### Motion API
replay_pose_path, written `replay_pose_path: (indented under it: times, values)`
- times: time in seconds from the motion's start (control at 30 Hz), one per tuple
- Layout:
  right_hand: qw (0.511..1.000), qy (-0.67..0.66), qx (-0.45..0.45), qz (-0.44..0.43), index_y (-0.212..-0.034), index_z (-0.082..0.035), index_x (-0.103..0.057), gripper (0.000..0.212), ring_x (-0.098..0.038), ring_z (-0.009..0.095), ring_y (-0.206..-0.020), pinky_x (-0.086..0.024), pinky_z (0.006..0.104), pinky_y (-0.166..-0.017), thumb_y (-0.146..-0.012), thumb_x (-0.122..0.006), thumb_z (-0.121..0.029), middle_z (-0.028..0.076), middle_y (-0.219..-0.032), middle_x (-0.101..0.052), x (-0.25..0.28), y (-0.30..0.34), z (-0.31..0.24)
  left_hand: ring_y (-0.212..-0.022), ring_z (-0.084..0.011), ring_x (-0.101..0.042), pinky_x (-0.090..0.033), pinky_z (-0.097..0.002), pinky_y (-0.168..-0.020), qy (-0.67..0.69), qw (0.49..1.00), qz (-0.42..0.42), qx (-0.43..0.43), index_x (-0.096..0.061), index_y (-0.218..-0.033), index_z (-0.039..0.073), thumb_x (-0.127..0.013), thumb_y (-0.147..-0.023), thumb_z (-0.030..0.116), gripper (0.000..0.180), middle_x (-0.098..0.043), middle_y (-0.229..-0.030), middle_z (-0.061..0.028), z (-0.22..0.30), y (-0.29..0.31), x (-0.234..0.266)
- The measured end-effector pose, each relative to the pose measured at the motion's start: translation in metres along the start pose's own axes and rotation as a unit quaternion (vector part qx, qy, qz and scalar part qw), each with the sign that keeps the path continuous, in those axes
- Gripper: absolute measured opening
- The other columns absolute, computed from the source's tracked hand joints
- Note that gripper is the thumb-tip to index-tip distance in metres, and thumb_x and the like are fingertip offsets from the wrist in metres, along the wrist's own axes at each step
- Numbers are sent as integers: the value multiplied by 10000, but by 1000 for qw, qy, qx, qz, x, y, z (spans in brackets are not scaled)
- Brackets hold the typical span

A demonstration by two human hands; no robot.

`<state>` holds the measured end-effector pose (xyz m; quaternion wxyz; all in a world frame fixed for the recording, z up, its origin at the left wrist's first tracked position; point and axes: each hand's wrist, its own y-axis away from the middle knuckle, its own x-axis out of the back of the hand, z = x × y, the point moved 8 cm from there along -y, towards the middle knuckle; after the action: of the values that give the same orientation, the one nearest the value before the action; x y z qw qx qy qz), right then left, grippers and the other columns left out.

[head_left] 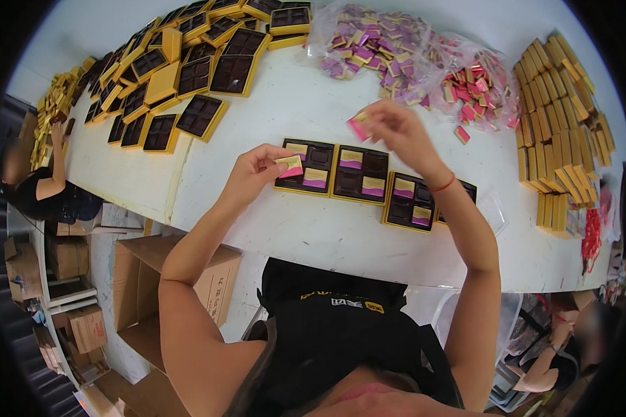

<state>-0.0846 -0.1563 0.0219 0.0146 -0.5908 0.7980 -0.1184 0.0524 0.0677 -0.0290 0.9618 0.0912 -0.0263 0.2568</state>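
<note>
Four gold-edged trays [360,174] line a white table [292,229]; cartons [139,278] below.

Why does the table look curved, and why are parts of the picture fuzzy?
In the head view, the fisheye lens bends the white table edge and leaves a black rim around the picture. Light is even and soft, with faint shadows. The right hand with its pink packet is slightly motion-blurred; the left hand looks sharper. Faces at the sides are blurred out.
</note>
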Motion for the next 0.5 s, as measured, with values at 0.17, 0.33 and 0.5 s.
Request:
replay_pose_path:
  times: [0.17,0.33,0.5]
  values:
    - [986,-5,-136,-93,-1098,1,-623,191,-611,64,-769,-528,222,-691,-912,-585,-25,33,-932,-669,-67,-15,28,-707,-47,-520,-423,-204,-661,-38,999,14,3,-704,-1083,52,-660,-884,43,204,-591,-784,30,-6,-4,6]
    - [985,78,-118,-94,-1104,3,-619,181,-607,56,-786,-508,223,-704,-926,-601,-24,22,-917,-665,-67,-14,46,-752,-97,-559,-454,-237,-681,-180,976,15,-119,-722,-1070,85,-674,-843,12,243,-607,-901,-14,8,-3,5]
    - [949,306,53,-52,-949,4,-667,95,-632,173,-773,-520,284,-675,-867,-620,4,62,-876,-652,-81,-13,22,-904,-176,-591,-476,-282,-750,-297,934,40,-195,-718,-1098,80,-686,-830,12,278,-634,-999,-54,18,10,-2]
